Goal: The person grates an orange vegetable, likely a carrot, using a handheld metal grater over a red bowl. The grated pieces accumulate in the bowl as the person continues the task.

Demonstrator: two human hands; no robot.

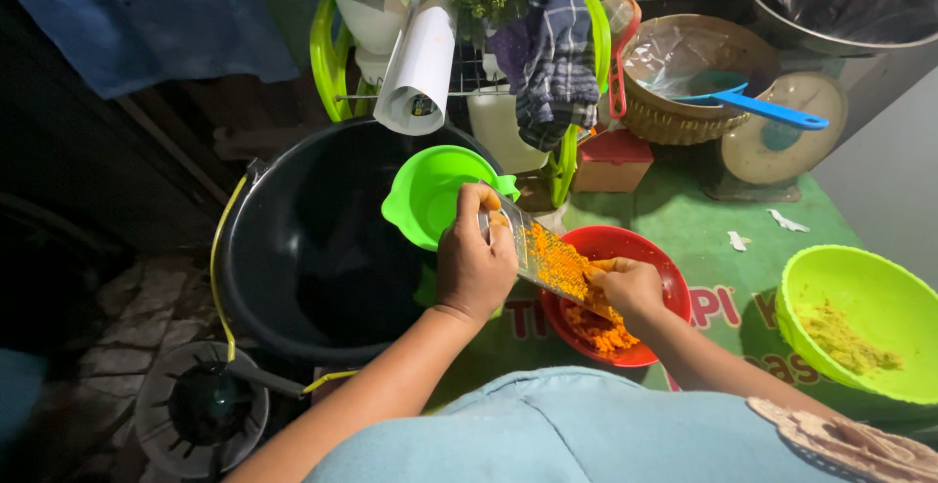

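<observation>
Far left, near: a round dark metal burner stand (pixel 200 410) on the stone floor. Just right of it, a large black plastic bucket (pixel 313 239) with a yellow handle, filling the left middle. Beyond the bucket, a wire rack with lime green plastic frame (pixel 332 53) carrying a roll of white paper (pixel 420 63) and a checked blue-grey cloth (pixel 552 53). At the bucket's right rim, a small bright green plastic bowl with a spout (pixel 430 195).

In the centre, left hand (pixel 474 263) clamped shut around the upper end of a flat metal grater (pixel 547 258), thumb and fingers wrapped over its top edge. Grater tilted, its high end near the green spouted bowl, its low end over a round red plastic bowl (pixel 625 293) on the green printed tabletop (pixel 713 229). Grater face coated with orange gratings. Right hand (pixel 625 283) pinched together against the lower part of the grater face, fingertips pressed on a small orange piece, too hidden to name exactly. Heap of orange gratings (pixel 601 332) inside the red bowl, under the grater.

Farther back, right of centre: a woven basket lined with clear plastic (pixel 694 83), a blue plastic ladle (pixel 752 102) lying across it. Near right: a wide lime green plastic bowl (pixel 865 317) with a little yellowish paste (pixel 845 336) inside, well apart from the red bowl.
</observation>
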